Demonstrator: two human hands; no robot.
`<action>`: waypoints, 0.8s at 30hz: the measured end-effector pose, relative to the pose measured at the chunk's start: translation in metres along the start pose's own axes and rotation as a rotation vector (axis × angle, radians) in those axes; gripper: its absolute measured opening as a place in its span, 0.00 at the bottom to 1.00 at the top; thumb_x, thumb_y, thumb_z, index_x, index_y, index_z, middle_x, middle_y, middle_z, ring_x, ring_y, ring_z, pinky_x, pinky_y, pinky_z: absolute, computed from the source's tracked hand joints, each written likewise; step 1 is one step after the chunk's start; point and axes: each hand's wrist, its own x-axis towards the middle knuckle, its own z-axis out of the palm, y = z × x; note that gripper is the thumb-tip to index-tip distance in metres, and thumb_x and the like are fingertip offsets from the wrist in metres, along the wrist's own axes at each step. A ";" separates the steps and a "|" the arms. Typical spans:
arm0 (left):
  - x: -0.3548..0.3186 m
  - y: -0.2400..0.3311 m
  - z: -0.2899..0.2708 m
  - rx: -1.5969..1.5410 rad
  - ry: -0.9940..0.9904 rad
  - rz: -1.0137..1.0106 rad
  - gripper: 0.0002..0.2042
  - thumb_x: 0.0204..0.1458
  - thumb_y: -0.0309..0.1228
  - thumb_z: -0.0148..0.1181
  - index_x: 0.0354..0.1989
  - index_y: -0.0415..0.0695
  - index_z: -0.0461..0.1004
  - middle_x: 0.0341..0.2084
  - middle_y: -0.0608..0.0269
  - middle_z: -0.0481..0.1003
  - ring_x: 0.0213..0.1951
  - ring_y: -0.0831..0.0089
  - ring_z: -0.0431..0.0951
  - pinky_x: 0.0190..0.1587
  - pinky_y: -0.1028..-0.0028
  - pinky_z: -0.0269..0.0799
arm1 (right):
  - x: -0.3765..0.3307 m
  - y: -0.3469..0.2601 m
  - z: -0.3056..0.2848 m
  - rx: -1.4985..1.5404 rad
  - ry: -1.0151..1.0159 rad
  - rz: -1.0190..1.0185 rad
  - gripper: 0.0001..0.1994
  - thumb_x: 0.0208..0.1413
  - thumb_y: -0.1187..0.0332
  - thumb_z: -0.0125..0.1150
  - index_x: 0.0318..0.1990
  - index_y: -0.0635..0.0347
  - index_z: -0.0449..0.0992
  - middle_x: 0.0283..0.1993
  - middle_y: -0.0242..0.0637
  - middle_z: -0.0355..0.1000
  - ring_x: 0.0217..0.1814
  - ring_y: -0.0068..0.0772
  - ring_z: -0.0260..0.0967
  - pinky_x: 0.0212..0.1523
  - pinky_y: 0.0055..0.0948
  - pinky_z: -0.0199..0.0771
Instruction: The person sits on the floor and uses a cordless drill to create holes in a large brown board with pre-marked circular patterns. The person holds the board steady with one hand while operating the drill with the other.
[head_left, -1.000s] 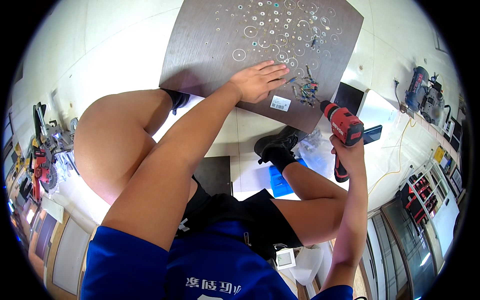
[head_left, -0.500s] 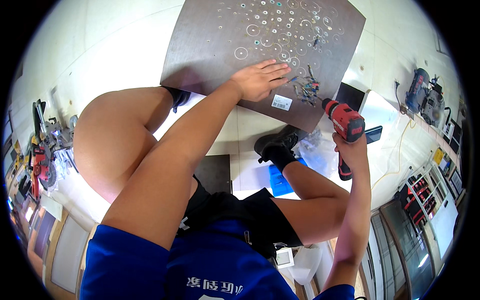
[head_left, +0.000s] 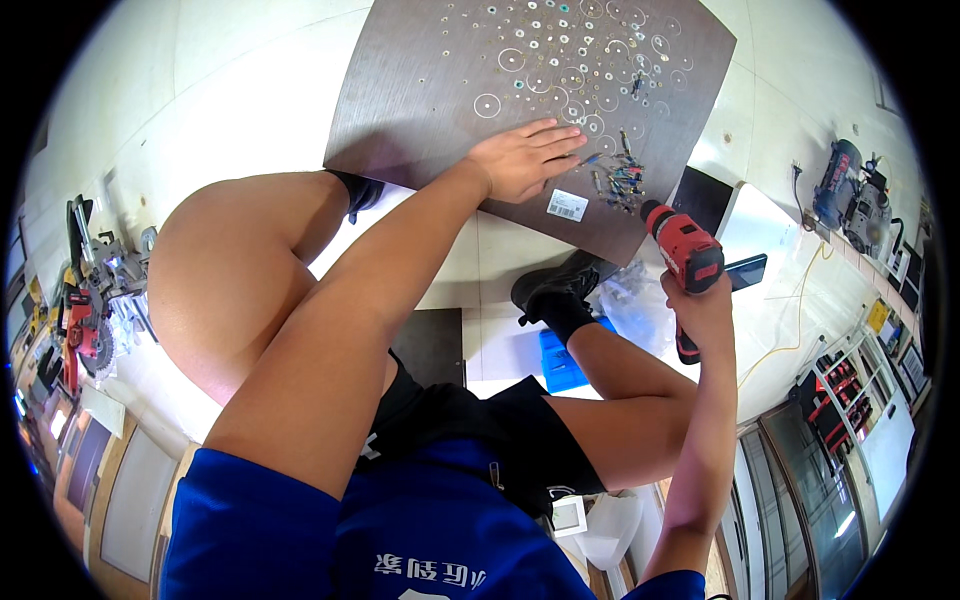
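My left hand point(head_left: 524, 160) lies flat on a dark brown board point(head_left: 420, 120), its fingers stretched out and holding nothing. Drilled holes and ring-shaped cuts cover much of the board's far half. Beside my fingertips is a loose pile of small drill bits point(head_left: 622, 180), with a white label point(head_left: 567, 206) stuck nearby. My right hand point(head_left: 700, 310) is wrapped round the grip of a red and black cordless drill point(head_left: 686, 246). The drill's chuck points at the board's right edge, close to the pile. Whether a bit sits in the chuck I cannot tell.
Right of the board lie a black flat panel point(head_left: 701, 197) and a phone point(head_left: 746, 272). A blue case point(head_left: 562, 362) and clear plastic bag point(head_left: 636, 305) are near my shoe point(head_left: 560, 285). Power tools stand at far left, including a red saw point(head_left: 85, 330); another machine point(head_left: 850, 195) is far right.
The drill in my right hand has shifted slightly left and its chuck a little down. My left hand stays flat on the board.
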 end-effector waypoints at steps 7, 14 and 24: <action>0.001 0.000 0.001 -0.070 0.001 -0.004 0.31 0.54 0.34 0.61 0.69 0.46 0.68 0.77 0.58 0.55 0.79 0.65 0.50 0.81 0.59 0.42 | 0.006 0.006 0.005 0.050 0.100 0.056 0.15 0.54 0.73 0.67 0.48 0.64 0.76 0.32 0.36 0.78 0.26 0.27 0.76 0.30 0.30 0.78; 0.001 -0.001 0.000 -0.059 -0.005 -0.002 0.30 0.54 0.34 0.62 0.69 0.47 0.68 0.77 0.58 0.54 0.79 0.65 0.50 0.81 0.58 0.42 | 0.001 0.000 0.004 0.190 -0.004 0.101 0.15 0.52 0.73 0.66 0.49 0.66 0.77 0.33 0.37 0.79 0.25 0.28 0.78 0.30 0.31 0.77; 0.001 -0.001 0.003 -0.057 -0.011 -0.003 0.31 0.54 0.34 0.61 0.69 0.46 0.68 0.77 0.57 0.54 0.79 0.64 0.50 0.81 0.58 0.42 | -0.003 -0.009 0.011 0.165 -0.064 0.104 0.15 0.51 0.74 0.66 0.48 0.63 0.78 0.30 0.36 0.78 0.25 0.27 0.78 0.30 0.30 0.77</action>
